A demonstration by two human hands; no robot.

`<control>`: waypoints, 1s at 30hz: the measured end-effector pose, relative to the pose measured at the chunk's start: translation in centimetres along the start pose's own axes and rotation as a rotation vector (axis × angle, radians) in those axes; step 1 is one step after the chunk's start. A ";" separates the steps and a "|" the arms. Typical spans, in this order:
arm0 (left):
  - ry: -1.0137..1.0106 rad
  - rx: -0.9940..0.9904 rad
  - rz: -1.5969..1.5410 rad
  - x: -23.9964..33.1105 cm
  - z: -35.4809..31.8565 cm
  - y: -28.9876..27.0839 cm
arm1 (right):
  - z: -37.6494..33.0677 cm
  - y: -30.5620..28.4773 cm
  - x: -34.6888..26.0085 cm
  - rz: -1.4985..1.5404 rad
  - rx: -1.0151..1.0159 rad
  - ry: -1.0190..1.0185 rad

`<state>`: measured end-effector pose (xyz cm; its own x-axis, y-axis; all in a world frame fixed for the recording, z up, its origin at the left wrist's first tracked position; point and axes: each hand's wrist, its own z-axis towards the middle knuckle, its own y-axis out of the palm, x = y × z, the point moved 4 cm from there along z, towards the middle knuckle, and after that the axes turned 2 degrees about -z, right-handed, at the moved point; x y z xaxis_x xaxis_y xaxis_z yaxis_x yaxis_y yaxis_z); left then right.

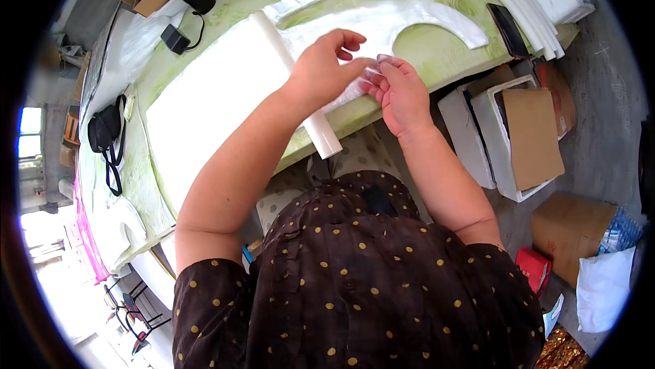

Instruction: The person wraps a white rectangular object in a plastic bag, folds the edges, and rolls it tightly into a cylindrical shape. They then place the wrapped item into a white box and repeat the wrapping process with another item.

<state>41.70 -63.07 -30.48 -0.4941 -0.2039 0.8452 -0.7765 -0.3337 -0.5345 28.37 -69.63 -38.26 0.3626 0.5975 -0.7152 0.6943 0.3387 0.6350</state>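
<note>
I am pinching a small piece of clear plastic film [374,68] between both hands at the near edge of the green table [437,45]. My left hand [326,67] is gripping it with thumb and fingertips pressed together, the other fingers curled above. My right hand [402,92] is nipping the same bit from the right side, fingertips closed on it. The two hands are nearly touching.

The film is thin and see-through, so I cannot tell exactly where its edge is running or how much of it I am holding. It seems to be joining the wide plastic sheet [382,24] spread out on the far side of the table.

The white roll [293,75] is lying across the table under my left wrist, its near end [327,145] hanging over the table edge. My forearm is resting just over it, so I judge a nudge could be sending it rolling off to the floor.

Pulling unevenly could be tearing or stretching the film, or letting it slip from one pinch. It could also be clinging to itself and wrinkling.

A dark phone [507,29] is lying on the table to the right, near the sheet; dragging the sheet could be shifting it toward the edge, above the white boxes [477,137] on the floor.
</note>
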 end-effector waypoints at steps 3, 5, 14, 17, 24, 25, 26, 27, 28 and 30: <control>-0.040 -0.062 0.148 -0.6 -0.5 1.9 | 0.1 -0.9 0.3 -0.037 0.031 -0.029; -0.049 -0.070 0.193 -0.7 -0.4 2.6 | 0.3 -1.2 0.3 -0.055 0.056 -0.023; -0.081 -0.084 0.197 -1.4 0.4 3.2 | 0.4 -0.6 0.3 -0.116 0.035 -0.072; -0.087 -0.057 0.169 -1.5 0.3 3.1 | 0.6 -0.8 0.3 -0.125 0.040 -0.056; -0.152 -0.015 0.037 -2.8 0.4 2.9 | 0.7 -1.1 0.6 -0.115 0.011 -0.024; -0.160 -0.002 0.016 -2.7 0.4 2.7 | 0.6 -1.2 0.6 -0.131 0.001 -0.021; -0.161 -0.003 0.009 -2.9 0.4 2.7 | 0.6 -1.3 0.6 -0.148 -0.010 -0.016; -0.161 -0.004 0.002 -3.1 0.4 2.7 | 0.6 -1.3 0.6 -0.152 -0.009 -0.013; -0.162 -0.005 -0.005 -3.2 0.4 2.7 | 0.6 -1.3 0.6 -0.156 -0.007 -0.009; -0.148 -0.003 0.008 -2.7 0.2 2.6 | 0.6 -1.2 0.5 -0.143 -0.023 -0.010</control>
<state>41.07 -63.61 -34.13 -0.4378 -0.3398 0.8324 -0.7737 -0.3292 -0.5413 28.04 -70.14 -39.57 0.2670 0.5346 -0.8018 0.7248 0.4370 0.5326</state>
